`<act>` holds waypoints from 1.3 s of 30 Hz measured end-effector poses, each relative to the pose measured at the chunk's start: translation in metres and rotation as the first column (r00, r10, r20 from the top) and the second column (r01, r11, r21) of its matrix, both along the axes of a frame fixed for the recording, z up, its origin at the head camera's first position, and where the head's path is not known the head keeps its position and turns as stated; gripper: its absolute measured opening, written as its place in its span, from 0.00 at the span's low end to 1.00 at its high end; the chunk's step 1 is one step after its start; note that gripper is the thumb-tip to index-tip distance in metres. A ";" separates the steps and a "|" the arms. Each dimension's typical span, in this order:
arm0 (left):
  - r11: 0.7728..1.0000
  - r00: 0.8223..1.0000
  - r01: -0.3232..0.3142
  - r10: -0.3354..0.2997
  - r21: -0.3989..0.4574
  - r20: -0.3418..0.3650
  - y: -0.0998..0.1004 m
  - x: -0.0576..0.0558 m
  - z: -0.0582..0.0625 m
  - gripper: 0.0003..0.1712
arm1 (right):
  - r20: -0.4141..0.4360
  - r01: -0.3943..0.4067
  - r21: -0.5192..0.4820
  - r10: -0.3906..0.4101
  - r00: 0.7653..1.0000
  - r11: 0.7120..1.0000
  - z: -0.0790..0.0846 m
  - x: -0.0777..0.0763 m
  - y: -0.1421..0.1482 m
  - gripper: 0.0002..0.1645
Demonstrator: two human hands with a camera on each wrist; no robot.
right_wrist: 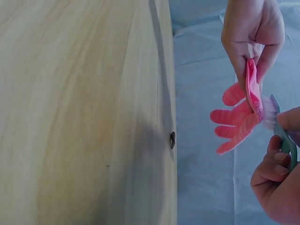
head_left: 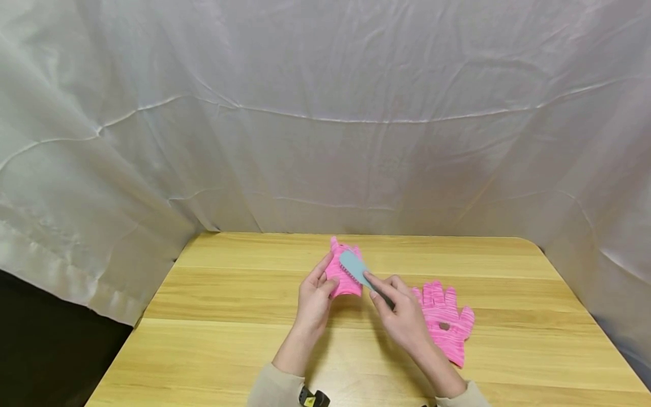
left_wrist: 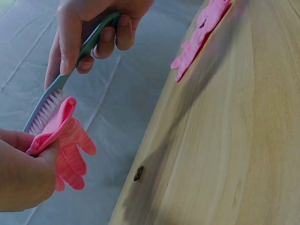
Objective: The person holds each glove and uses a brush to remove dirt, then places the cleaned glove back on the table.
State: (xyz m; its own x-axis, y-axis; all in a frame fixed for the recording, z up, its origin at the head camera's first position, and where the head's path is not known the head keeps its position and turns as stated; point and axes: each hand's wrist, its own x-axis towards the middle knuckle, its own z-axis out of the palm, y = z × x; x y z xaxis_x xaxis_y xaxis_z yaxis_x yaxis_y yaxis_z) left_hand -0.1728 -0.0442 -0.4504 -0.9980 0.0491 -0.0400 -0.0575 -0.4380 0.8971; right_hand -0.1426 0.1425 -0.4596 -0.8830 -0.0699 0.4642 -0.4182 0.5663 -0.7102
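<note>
My left hand (head_left: 313, 297) pinches a pink knit glove (head_left: 347, 289) by its cuff edge and holds it up above the table. Its fingers hang away from the cuff in the left wrist view. A blue-green brush (head_left: 353, 264) with white bristles (left_wrist: 46, 111) is gripped by the handle in my right hand (head_left: 405, 316). Those bristles lie against the glove's surface, near the cuff in the right wrist view. Just beyond my right hand, a second pink glove (head_left: 447, 325) lies flat on the table, a dark spot on its palm.
The wooden table (head_left: 213, 339) spreads under both hands. A small dark mark (left_wrist: 138, 173) shows on the wood near the table's edge. Grey-white fabric (head_left: 325, 113) hangs behind and around the table.
</note>
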 end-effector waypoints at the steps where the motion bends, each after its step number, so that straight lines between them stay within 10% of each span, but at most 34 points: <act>1: 1.000 1.000 0.000 0.000 0.000 0.002 0.000 0.000 0.000 0.35 | 0.007 0.000 0.005 0.000 1.000 1.000 0.000 0.000 0.000 0.27; 39: 0.995 1.000 -0.010 0.009 0.095 0.013 -0.010 -0.004 0.003 0.35 | -0.012 0.071 0.029 -0.070 0.997 0.997 0.000 -0.004 0.006 0.26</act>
State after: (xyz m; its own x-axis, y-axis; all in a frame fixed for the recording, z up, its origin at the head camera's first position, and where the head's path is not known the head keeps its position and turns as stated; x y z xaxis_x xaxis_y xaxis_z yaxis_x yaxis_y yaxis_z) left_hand -0.1766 -0.0543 -0.4476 -0.9979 0.0434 -0.0483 -0.0639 -0.5222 0.8504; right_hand -0.1467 0.1490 -0.4596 -0.8810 -0.0215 0.4725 -0.3842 0.6153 -0.6883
